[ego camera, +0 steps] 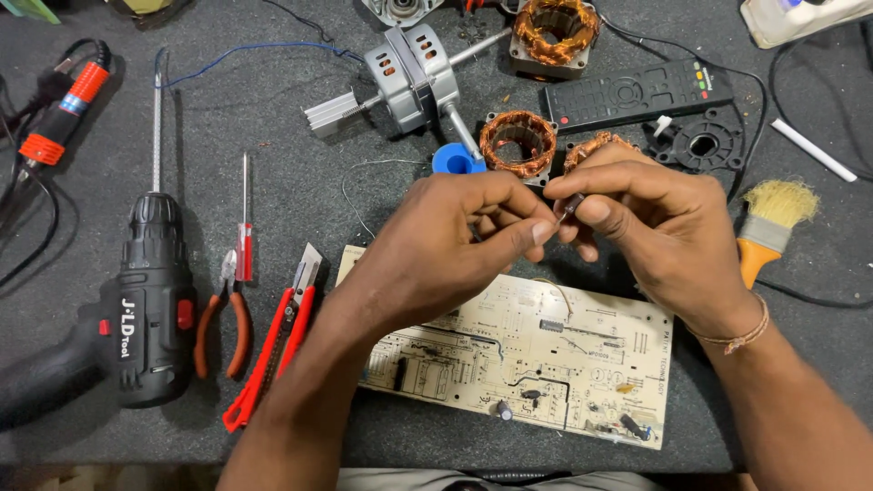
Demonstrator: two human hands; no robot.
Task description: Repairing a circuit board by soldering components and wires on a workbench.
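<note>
Workbench [273,182], dark and felt-like, spreads under everything you have out. Biggest tool on it is the black cordless drill [136,309], far off to the left of your left hand, a long bit pointing away from you. Directly beneath both hands lies the pale circuit board [546,355], flat, a few parts standing on it. Beyond your hands sits the grey motor housing [409,77] with its shaft, and just past your knuckles the copper-wound stator [516,143], a blue cap [455,161] beside it, with a second stator [555,32] farther back. A black remote control [637,94] lies beyond your right hand, a paintbrush [768,227] just to its right. Between the drill and your left forearm lie red-handled pliers [223,323], a small red screwdriver [244,227] and a red utility knife [277,345].

Your left hand [446,245] and right hand [655,227] meet above the board, fingertips almost touching. The right thumb and forefinger are pinched on a small dark cylindrical component [571,204]; the left fingertips are closed right beside it, though I cannot tell whether they grip its lead or only steady it.

As I judge it, the part is off the board and held up between your hands; the tools lie untouched, so any fitting remains to do.
</note>
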